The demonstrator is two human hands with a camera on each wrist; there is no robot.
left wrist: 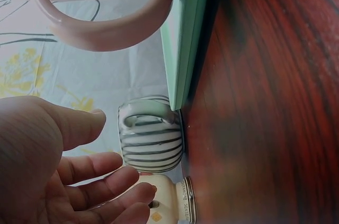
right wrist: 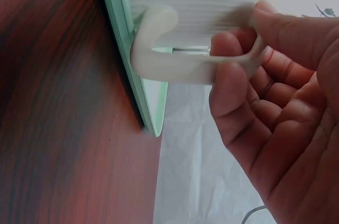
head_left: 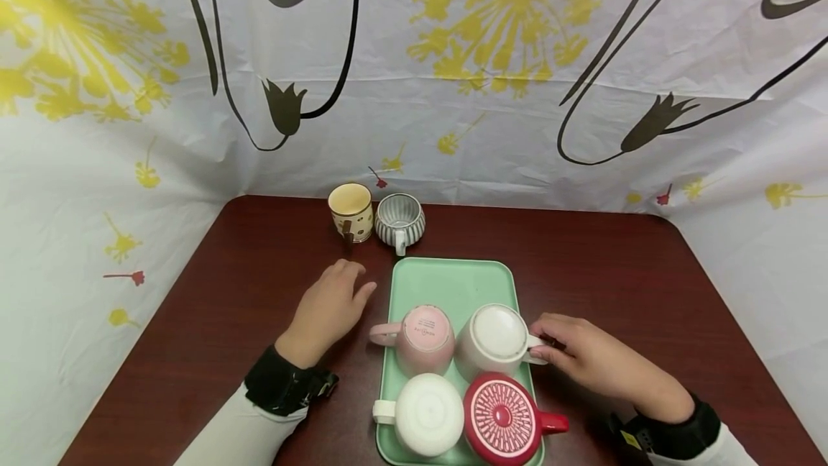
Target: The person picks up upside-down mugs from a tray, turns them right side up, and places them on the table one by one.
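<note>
Dark wood table (head_left: 647,279), floral sheet (head_left: 453,128) behind. Right hand (head_left: 591,358) pinches the handle of the upside-down white mug (head_left: 497,340) on the green tray (head_left: 446,282), so I'd guess it's mid-grab; lifting comes next. Left hand (head_left: 330,308) rests relaxed, flat, left of the tray, near the striped cup (head_left: 399,220).

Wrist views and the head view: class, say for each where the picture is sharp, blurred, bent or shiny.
Head view: sharp, evenly lit, the table edges bowed by the wide lens, soft shine on the red cup. Left wrist view: the left hand and pink handle are soft, the striped cup clearer. Right wrist view: the right hand pinching the white handle is slightly blurred.
</note>
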